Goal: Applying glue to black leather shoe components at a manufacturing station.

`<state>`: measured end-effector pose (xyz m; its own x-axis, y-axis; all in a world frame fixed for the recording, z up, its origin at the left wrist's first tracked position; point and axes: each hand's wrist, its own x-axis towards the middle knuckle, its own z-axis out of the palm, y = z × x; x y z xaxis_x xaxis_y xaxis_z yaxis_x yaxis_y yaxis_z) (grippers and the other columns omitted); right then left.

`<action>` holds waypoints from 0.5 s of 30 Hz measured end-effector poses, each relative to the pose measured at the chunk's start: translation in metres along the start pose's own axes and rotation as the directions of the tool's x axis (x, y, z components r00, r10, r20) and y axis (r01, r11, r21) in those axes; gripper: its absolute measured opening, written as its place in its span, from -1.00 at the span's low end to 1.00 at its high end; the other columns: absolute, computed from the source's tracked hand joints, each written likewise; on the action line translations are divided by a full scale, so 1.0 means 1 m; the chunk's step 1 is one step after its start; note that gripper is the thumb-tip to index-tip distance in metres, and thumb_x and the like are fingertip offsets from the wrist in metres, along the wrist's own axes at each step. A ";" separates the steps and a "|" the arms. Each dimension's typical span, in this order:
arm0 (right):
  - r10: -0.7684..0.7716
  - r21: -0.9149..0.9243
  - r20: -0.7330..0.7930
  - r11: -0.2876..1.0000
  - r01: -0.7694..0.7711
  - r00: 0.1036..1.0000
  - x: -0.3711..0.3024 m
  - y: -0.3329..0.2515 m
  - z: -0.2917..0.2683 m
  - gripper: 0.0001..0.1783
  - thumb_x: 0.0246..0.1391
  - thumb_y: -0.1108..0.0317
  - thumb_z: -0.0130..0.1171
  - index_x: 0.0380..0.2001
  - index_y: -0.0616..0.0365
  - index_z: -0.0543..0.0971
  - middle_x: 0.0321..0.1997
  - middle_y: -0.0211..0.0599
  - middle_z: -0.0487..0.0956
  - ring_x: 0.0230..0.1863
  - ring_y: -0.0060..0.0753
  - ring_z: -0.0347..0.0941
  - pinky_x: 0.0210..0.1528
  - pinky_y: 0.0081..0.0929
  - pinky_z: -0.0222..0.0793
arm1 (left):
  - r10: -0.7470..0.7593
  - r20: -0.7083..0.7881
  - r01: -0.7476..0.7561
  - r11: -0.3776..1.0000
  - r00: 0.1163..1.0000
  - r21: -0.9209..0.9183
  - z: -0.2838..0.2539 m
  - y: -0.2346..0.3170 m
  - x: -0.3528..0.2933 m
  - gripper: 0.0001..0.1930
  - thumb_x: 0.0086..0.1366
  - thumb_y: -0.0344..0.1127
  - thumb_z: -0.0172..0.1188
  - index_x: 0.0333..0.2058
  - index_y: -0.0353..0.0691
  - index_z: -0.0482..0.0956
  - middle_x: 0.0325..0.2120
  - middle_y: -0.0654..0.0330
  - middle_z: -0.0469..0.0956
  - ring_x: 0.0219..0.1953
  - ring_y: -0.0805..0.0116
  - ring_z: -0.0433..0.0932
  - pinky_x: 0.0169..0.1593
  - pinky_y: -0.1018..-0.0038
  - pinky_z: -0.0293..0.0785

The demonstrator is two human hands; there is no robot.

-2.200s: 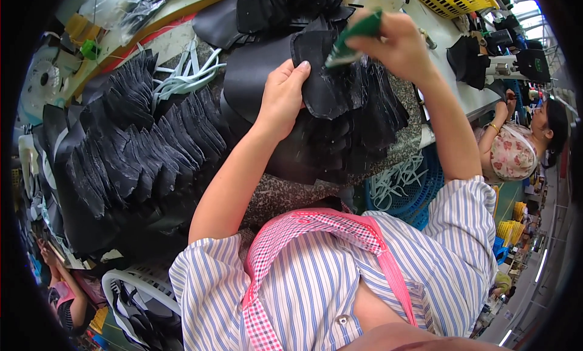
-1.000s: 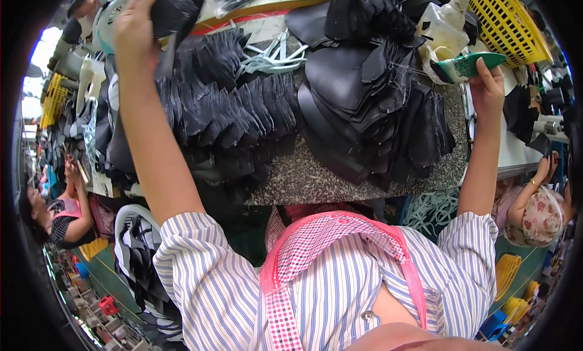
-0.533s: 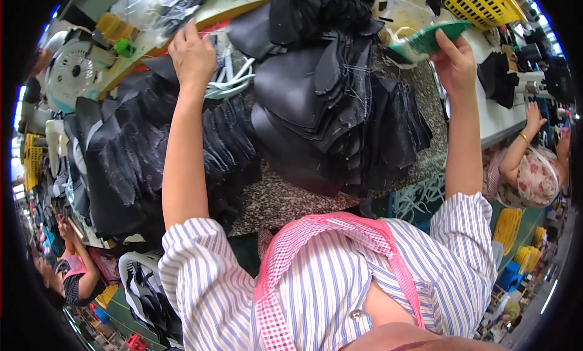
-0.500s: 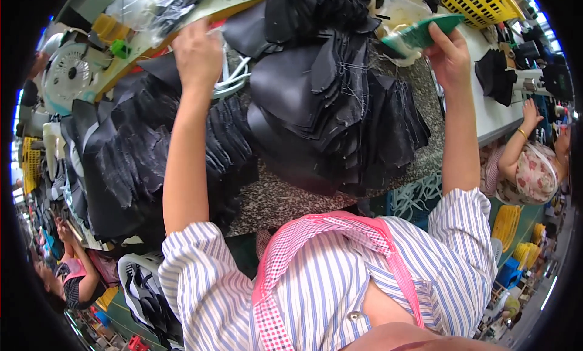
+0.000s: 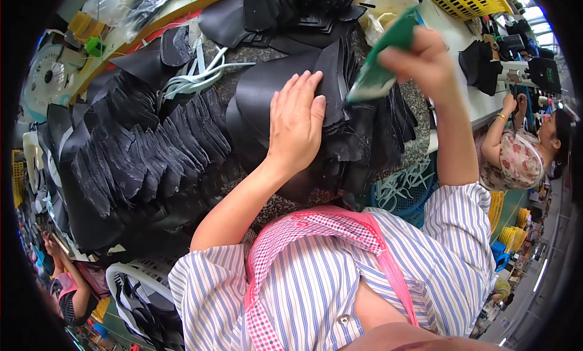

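My left hand [image 5: 296, 123] lies flat, fingers stretched, on a stack of smooth black leather-like pieces [image 5: 261, 87]. In my right hand [image 5: 422, 62] is a thin green spreader-like blade [image 5: 385, 50] with whitish residue along its lower part. Its lower tip is over the right side of that stack, near the fanned edges; whether it touches cannot be made out. The right fingers are smeared by motion but wrap around the blade's upper part. To the left spread fanned rows of black pieces [image 5: 146, 153] with rough edges. Pale blue-white strips [image 5: 203, 71] lie behind them.
A plastic-lined container [image 5: 381, 28] stands behind the blade, beside a yellow basket [image 5: 467, 0]. The speckled stone tabletop [image 5: 416, 111] shows between stacks. A blue basket of strips [image 5: 407, 190] sits by the near edge. Co-workers [image 5: 516, 160] are at right and far left.
My left hand has come from the far left down to the right, onto the black stack. My right hand has brought the green blade from the plastic-lined container toward the stack, turning it steeper.
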<state>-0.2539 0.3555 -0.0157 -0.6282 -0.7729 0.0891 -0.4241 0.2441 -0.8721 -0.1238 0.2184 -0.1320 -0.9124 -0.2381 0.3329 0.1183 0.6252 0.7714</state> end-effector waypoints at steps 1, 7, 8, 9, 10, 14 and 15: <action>-0.091 -0.141 -0.018 0.986 0.087 0.996 0.005 0.011 0.008 -0.85 -0.15 0.36 0.11 -0.56 0.23 0.46 -0.68 -0.46 0.43 -0.67 -0.72 0.25 -0.63 -0.75 0.14 | -0.017 -0.031 0.016 1.000 0.999 -0.013 0.002 -0.002 -0.001 -0.68 0.18 -0.29 -0.17 -0.10 -0.24 0.29 -0.10 0.00 0.30 0.02 0.07 0.18 0.06 0.21 0.00; -0.216 -0.360 -0.263 0.926 0.112 0.940 0.017 0.028 0.014 -0.91 -0.10 0.50 0.06 -0.45 0.28 0.47 -0.48 -0.41 0.50 -0.48 -0.73 0.36 -0.46 -0.76 0.24 | -0.081 -0.166 0.070 0.995 0.983 -0.072 0.013 0.000 0.007 -0.70 0.13 -0.38 -0.14 -0.13 -0.25 0.29 -0.16 0.02 0.33 -0.04 0.12 0.25 0.01 0.27 0.07; -0.369 -0.408 -0.203 0.874 0.265 0.907 0.015 0.029 0.015 -0.91 -0.11 0.46 0.09 -0.48 0.25 0.48 -0.57 -0.43 0.47 -0.57 -0.73 0.30 -0.54 -0.73 0.20 | -0.084 -0.170 0.072 0.994 0.982 -0.076 0.013 -0.001 0.007 -0.70 0.13 -0.38 -0.14 -0.13 -0.25 0.29 -0.16 0.02 0.33 -0.04 0.12 0.25 0.01 0.27 0.07; -0.512 -0.444 -0.134 0.797 0.410 0.849 0.013 0.029 0.015 -0.91 -0.12 0.42 0.11 -0.51 0.21 0.49 -0.66 -0.45 0.43 -0.66 -0.72 0.25 -0.62 -0.70 0.17 | -0.060 -0.159 0.060 0.998 0.985 -0.006 0.013 -0.002 0.007 -0.69 0.13 -0.37 -0.14 -0.12 -0.25 0.29 -0.15 0.02 0.33 -0.03 0.13 0.24 0.01 0.26 0.06; -0.512 -0.444 -0.124 0.795 0.414 0.850 0.010 0.027 0.015 -0.91 -0.12 0.42 0.11 -0.51 0.21 0.49 -0.66 -0.45 0.43 -0.66 -0.72 0.25 -0.62 -0.70 0.17 | -0.041 -0.148 0.051 0.997 0.988 0.063 0.014 -0.003 0.006 -0.68 0.13 -0.36 -0.14 -0.11 -0.25 0.28 -0.15 0.03 0.32 -0.02 0.14 0.23 0.02 0.25 0.05; -0.525 -0.285 -0.389 0.850 0.442 0.758 -0.002 0.010 0.021 -0.91 -0.19 0.55 0.12 -0.50 0.25 0.48 -0.56 -0.30 0.48 -0.58 -0.54 0.39 -0.53 -0.67 0.27 | -0.016 -0.122 0.031 0.993 0.992 0.117 0.018 0.003 0.005 -0.67 0.13 -0.34 -0.14 -0.09 -0.23 0.26 -0.12 0.04 0.30 0.01 0.16 0.19 0.03 0.23 0.03; -0.504 -0.286 -0.198 0.850 0.442 0.841 0.000 0.014 0.024 -0.91 -0.21 0.54 0.13 -0.51 0.24 0.47 -0.55 -0.29 0.48 -0.56 -0.48 0.40 -0.52 -0.65 0.27 | -0.040 -0.133 0.051 0.995 0.990 0.082 0.020 0.005 0.005 -0.65 0.13 -0.34 -0.14 -0.08 -0.24 0.24 -0.11 0.03 0.29 0.01 0.15 0.18 0.04 0.22 0.02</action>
<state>-0.2442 0.3448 -0.0390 -0.4437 -0.6571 0.6094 -0.8247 0.0331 -0.5647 -0.1356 0.2351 -0.1370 -0.8563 -0.3596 0.3707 0.0386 0.6712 0.7403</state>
